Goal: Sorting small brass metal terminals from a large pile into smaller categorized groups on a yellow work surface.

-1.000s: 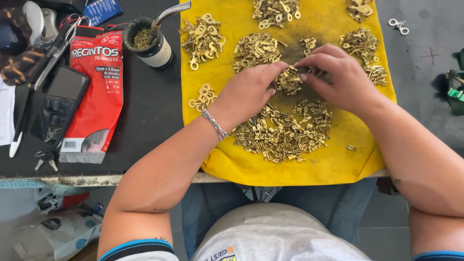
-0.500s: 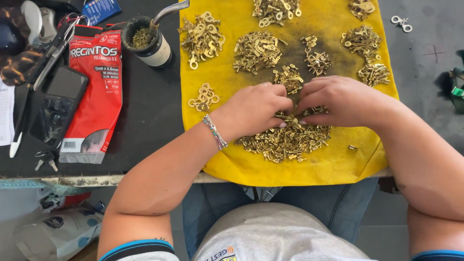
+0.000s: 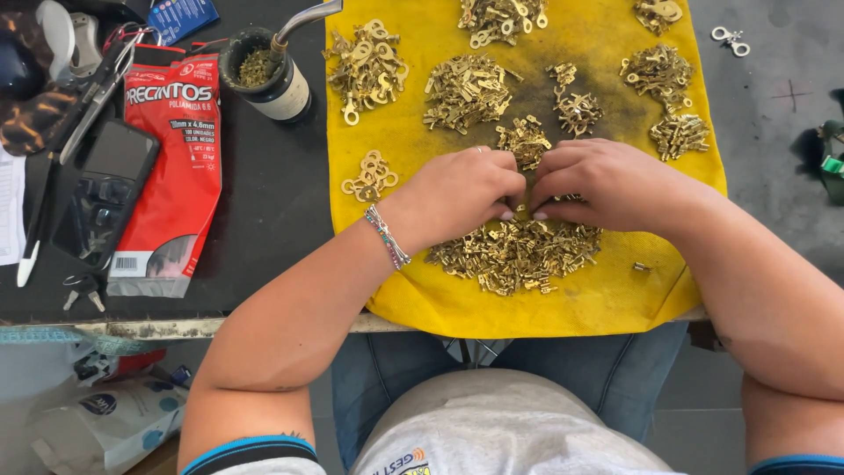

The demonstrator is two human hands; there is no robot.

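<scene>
1. Yellow cloth (image 3: 607,299) is spread on the dark counter (image 3: 272,237); sorted brass heaps lie all over it.
2. Large pile of small brass parts (image 3: 514,255) sits at the near edge, just under both hands.
3. Left hand (image 3: 462,189) and right hand (image 3: 607,185) are curled, fingertips pressed together; what is pinched cannot be told.
4. Parts are judged light, stiff, prone to tangle; best pinched singly.
5. Red packet (image 3: 167,167), phone (image 3: 105,189) and cup (image 3: 268,75) lie well to the left, out of the way.
</scene>
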